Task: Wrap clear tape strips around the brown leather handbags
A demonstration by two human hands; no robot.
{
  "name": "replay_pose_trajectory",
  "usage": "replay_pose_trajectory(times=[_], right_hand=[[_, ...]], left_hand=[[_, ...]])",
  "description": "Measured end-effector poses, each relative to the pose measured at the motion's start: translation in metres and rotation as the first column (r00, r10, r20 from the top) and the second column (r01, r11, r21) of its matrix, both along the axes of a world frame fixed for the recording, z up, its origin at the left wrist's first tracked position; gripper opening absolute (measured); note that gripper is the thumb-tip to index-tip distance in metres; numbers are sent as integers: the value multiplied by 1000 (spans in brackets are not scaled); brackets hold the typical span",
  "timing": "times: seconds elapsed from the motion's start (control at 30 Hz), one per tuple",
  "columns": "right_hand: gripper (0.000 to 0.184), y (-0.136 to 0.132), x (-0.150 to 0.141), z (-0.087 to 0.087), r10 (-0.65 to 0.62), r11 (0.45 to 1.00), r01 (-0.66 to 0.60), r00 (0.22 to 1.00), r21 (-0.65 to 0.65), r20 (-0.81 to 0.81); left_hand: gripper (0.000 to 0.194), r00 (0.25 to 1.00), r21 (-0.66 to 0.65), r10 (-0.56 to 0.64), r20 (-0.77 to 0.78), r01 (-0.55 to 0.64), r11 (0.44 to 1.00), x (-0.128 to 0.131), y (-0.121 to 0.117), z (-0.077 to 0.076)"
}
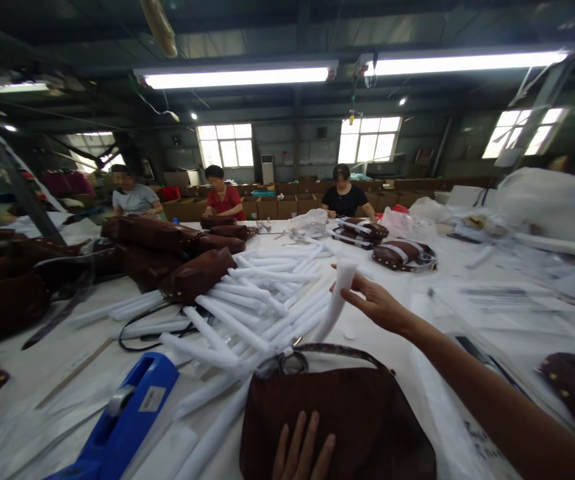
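A dark brown leather handbag [362,413] lies in front of me at the bottom centre, its strap and metal ring at the top edge. Flat on the bag's front rests my left hand [303,448], fingers extended; its lower part is cut off by the frame. My right hand [375,301] reaches in from the right above the table and grips a soft white foam tube [336,303] near its upper end, between thumb and fingers. The tube hangs down behind the bag. Beyond it, many similar white foam tubes [247,300] are heaped on the table.
Brown bags [152,240] are piled at the left, and wrapped bags [403,255] lie further back. A blue tape dispenser [132,407] stands at the lower left. Plastic sheets [502,300] cover the right side. Three people sit across the table.
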State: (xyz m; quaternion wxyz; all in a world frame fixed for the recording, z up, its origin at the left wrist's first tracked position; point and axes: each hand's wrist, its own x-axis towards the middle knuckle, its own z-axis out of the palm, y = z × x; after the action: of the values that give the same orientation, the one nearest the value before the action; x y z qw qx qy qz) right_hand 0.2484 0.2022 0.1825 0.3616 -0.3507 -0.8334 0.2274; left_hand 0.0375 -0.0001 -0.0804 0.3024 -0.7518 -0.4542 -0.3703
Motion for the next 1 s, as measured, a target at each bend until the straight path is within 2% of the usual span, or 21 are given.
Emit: replay_pose_trajectory(times=[0.03,0.1,0.17,0.23,0.3,0.4,0.47,0.53,0.6,0.7,0.77,0.83,0.9,1.0], right_hand=[[42,-4,4,-8,18,995,-20,999,-95,-31],[49,-2,4,-36,-20,977,-7,992,-214,-122],[52,6,-4,-69,-87,964,37,980,-262,-180],[47,11,-15,-94,-129,955,71,973,-288,-189],[39,10,-22,-104,-155,949,94,970,-300,-187],[40,-9,-12,-90,-230,946,168,951,-276,-207],[51,-34,9,-71,-285,948,254,945,-193,-161],[56,-71,36,-52,-307,952,307,950,8,55],[46,-117,63,-38,-233,972,211,922,103,309],[40,-189,90,-33,-79,994,22,834,111,547],[42,-229,96,-42,-77,992,-2,777,125,625],[45,-259,90,-60,-115,989,22,751,149,651],[47,-277,76,-86,-144,985,48,760,166,634],[42,-286,44,-129,-226,963,101,811,250,539]], left_hand=[[50,1000,-40,-2,-14,1,999,-1,-4,4],[63,999,-165,-15,-33,9,986,-3,-12,14],[80,998,-311,-29,-49,12,950,-5,-21,24],[90,997,-422,-37,-70,4,907,-5,-28,35],[90,995,-479,-41,-91,-8,878,-5,-32,44],[90,994,-534,-44,-103,-17,846,-5,-34,54],[89,992,-565,-53,-112,-20,825,-4,-33,60],[85,990,-587,-70,-126,-17,809,-4,-32,66],[80,985,-609,-95,-141,-11,793,-5,-29,73],[69,971,-674,-164,-171,6,739,-9,-23,86],[66,957,-717,-211,-199,5,697,-11,-19,97],[67,945,-744,-240,-222,-5,669,-12,-16,109],[70,937,-763,-259,-233,-11,646,-13,-14,120],[69,924,-790,-286,-256,-29,613,-13,-12,131]])
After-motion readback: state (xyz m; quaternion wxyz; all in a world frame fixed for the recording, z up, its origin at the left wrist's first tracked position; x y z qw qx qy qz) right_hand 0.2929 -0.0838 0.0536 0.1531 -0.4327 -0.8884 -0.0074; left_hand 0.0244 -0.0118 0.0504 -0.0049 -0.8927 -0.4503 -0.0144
